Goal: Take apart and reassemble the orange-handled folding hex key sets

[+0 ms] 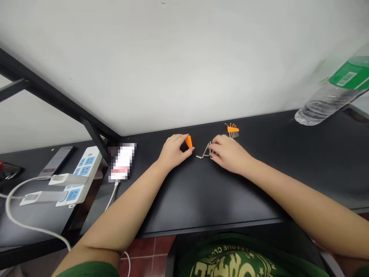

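My left hand rests on the black table with its fingers closed round a small orange holder. My right hand lies just to the right, fingers curled down onto loose metal hex keys that lie on the table between both hands. Whether those fingers grip a key is hidden. Behind my right hand stands a second orange holder with several hex keys stuck in it.
A clear plastic water bottle with a green label stands at the far right. A phone on a white cable lies left of my left hand. Further left are a white-and-blue power strip with plugs, and a black frame post.
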A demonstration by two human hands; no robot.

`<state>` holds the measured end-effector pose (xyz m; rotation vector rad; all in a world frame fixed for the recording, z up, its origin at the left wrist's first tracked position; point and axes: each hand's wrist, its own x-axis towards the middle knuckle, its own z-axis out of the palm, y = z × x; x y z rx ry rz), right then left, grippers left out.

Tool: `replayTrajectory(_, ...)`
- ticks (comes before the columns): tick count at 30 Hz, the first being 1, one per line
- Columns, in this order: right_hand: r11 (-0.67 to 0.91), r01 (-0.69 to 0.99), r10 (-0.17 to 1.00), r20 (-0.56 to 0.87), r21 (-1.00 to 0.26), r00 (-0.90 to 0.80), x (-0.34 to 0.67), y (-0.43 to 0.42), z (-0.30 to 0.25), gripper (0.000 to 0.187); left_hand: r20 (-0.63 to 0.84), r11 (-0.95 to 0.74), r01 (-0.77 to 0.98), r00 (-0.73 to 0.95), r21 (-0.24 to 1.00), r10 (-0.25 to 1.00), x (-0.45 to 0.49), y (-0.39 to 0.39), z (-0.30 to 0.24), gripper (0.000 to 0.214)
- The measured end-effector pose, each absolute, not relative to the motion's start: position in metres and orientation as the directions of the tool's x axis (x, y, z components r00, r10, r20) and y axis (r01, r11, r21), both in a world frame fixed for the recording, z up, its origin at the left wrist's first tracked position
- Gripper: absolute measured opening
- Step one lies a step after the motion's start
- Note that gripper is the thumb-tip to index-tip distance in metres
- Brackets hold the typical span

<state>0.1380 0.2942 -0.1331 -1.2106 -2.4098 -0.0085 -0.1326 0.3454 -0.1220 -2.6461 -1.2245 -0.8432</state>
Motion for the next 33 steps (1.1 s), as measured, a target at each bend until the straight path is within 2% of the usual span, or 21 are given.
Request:
replayTrajectory(3, 0.683, 0.73, 0.649, 0.429, 0.037, -0.629, 0.109, 0.278, -0.132, 0.02, 0.521, -0.66, 0.741, 0.516, 0.128, 0.68, -0.132, 0.344, -0.124, 0.05)
replayTrajectory(5, 0.681, 0.719, 0.607, 0.442, 0.139, -0.661, 0.096, 0.273, -0.133, 0.027, 0.522, -0.647, 0.75, 0.501, 0.135, 0.69, -0.131, 0.344, -0.124, 0.05)
replayTrajectory(7, 0.679, 0.711, 0.592, 0.438, 0.182, -0.677, 0.09, 0.272, -0.135, 0.03, 0.524, -0.639, 0.757, 0.492, 0.139, 0.696, -0.131, 0.344, -0.124, 0.05)
replayTrajectory(10, 0.712, 0.683, 0.581, 0.411, 0.162, -0.702, 0.089, 0.274, -0.137, 0.028, 0.536, -0.639, 0.755, 0.481, 0.147, 0.693, -0.13, 0.345, -0.123, 0.049)
replayTrajectory(12, 0.773, 0.631, 0.557, 0.408, 0.063, -0.723, 0.092, 0.276, -0.136, 0.022, 0.559, -0.635, 0.755, 0.459, 0.163, 0.69, -0.13, 0.345, -0.123, 0.047)
replayTrajectory(13, 0.802, 0.596, 0.553, 0.422, -0.035, -0.719, 0.094, 0.276, -0.134, 0.018, 0.571, -0.633, 0.755, 0.447, 0.172, 0.689, -0.13, 0.345, -0.122, 0.045)
replayTrajectory(15, 0.802, 0.49, 0.597, 0.477, -0.342, -0.645, 0.101, 0.277, -0.129, 0.01, 0.581, -0.635, 0.751, 0.44, 0.18, 0.685, -0.129, 0.344, -0.121, 0.043)
replayTrajectory(17, 0.661, 0.286, 0.725, 0.49, -0.694, -0.485, 0.109, 0.279, -0.121, 0.008, 0.575, -0.65, 0.739, 0.458, 0.176, 0.677, -0.128, 0.343, -0.12, 0.042)
replayTrajectory(18, 0.543, 0.147, 0.798, 0.452, -0.827, -0.399, 0.114, 0.28, -0.118, 0.008, 0.572, -0.66, 0.732, 0.472, 0.171, 0.671, -0.127, 0.342, -0.12, 0.042)
replayTrajectory(19, 0.417, 0.003, 0.857, 0.392, -0.909, -0.334, 0.119, 0.282, -0.114, 0.009, 0.571, -0.67, 0.724, 0.484, 0.165, 0.663, -0.126, 0.341, -0.119, 0.041)
replayTrajectory(21, 0.21, -0.236, 0.926, 0.27, -0.949, -0.262, 0.126, 0.286, -0.11, 0.014, 0.577, -0.696, 0.703, 0.51, 0.149, 0.638, -0.124, 0.339, -0.119, 0.041)
replayTrajectory(24, 0.073, -0.422, 0.957, 0.183, -0.904, -0.226, 0.131, 0.291, -0.108, 0.019, 0.586, -0.741, 0.661, 0.557, 0.116, 0.589, -0.12, 0.336, -0.12, 0.041)
replayTrajectory(33, -0.015, -0.472, 0.964, 0.113, -0.881, -0.242, 0.125, 0.293, -0.114, 0.023, 0.57, -0.824, 0.562, 0.653, 0.078, 0.499, -0.117, 0.334, -0.122, 0.044)
